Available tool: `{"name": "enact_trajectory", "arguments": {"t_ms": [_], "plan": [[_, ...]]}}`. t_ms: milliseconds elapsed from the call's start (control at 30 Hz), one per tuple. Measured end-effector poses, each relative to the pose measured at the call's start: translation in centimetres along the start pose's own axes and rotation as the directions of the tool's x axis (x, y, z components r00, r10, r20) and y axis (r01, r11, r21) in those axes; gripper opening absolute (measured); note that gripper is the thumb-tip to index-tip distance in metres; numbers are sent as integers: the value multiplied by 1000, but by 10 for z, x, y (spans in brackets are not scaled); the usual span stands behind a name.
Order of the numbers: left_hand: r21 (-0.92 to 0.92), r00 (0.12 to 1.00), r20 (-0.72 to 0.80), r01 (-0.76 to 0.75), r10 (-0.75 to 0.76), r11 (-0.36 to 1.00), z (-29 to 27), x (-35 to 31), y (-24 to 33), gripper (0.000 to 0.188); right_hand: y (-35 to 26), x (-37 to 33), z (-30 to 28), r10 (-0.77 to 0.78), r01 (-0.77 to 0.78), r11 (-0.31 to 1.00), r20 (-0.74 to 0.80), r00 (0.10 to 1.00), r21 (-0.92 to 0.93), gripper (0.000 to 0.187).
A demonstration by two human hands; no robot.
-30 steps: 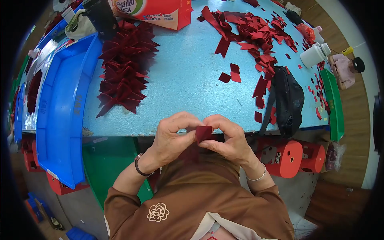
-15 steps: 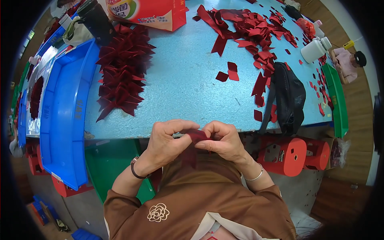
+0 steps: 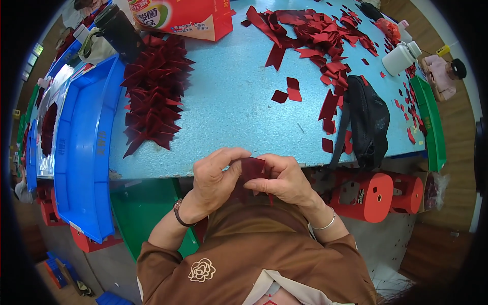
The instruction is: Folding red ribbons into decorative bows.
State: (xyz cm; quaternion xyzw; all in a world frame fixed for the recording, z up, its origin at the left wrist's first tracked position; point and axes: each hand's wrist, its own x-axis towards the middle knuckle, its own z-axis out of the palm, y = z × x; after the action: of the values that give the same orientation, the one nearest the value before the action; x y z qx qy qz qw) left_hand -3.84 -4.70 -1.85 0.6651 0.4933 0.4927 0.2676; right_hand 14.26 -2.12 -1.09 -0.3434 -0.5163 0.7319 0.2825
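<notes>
A dark red ribbon (image 3: 252,169) is just in front of the bench (image 3: 229,107), above the person's lap. The left hand (image 3: 214,176) pinches its left side, fingers curled; the right hand (image 3: 282,178) grips its right between thumb and fingers. Beyond, folded ribbons (image 3: 155,96) lie left, beside a blue tray (image 3: 84,147); a black bag (image 3: 367,122) lies right.

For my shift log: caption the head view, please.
Left hand and right hand hold dark red fabric beside a light-blue table.
</notes>
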Motion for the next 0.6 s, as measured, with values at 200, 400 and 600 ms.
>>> {"name": "enact_trajectory", "arguments": {"t_ms": [200, 400, 600], "plan": [[71, 996, 60, -69, 65, 995, 6, 0, 2, 14, -4, -3, -11, 17, -10, 992, 61, 998, -124, 24], [-670, 777, 422, 615, -468, 416, 2, 8, -5, 28, 0, -5, -14, 50, -47, 998, 80, 996, -31, 19], [-684, 789, 485, 611, -378, 397, -8, 18, -3, 32, 0, -5, -13, 28, -29, 998, 2, 1000, 63, 23]]}}
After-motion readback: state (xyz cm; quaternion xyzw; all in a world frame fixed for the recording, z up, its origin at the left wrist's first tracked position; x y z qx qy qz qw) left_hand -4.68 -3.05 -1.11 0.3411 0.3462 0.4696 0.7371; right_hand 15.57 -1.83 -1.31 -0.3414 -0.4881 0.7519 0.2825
